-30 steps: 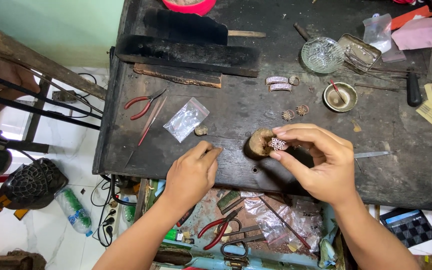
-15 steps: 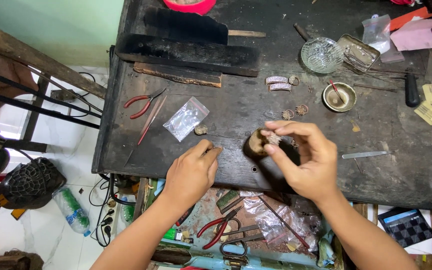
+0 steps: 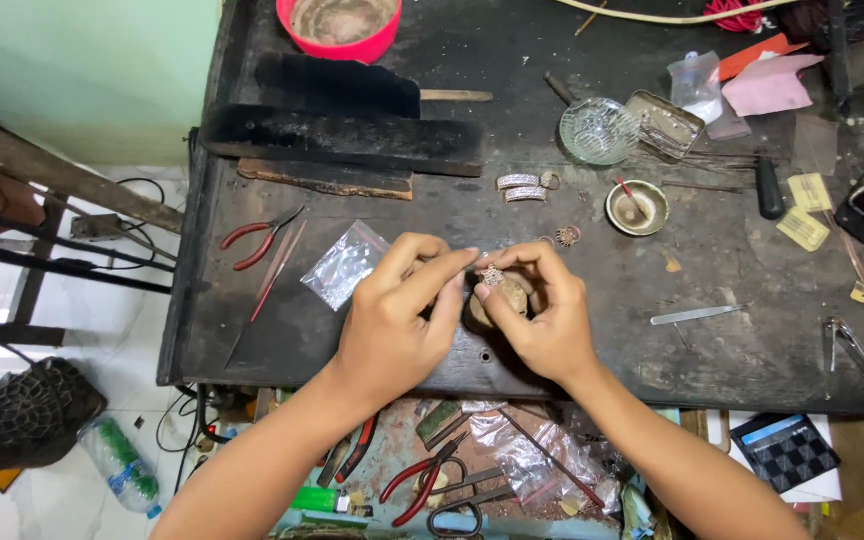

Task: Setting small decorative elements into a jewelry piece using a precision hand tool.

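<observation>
Silver filigree ornament sits pinched in the right hand's closed fingertips, over a small round brown block near the dark worktop's front edge. Left hand, fingers curled, touches it; steady, light pressure seems wise.

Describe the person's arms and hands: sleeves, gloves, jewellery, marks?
Both forearms are bare up to the frame edge: no sleeves show. The left hand and right hand wear no gloves; no rings, watch or bracelets visible. Nails look short and unpainted. No markings that I can make out.
</observation>
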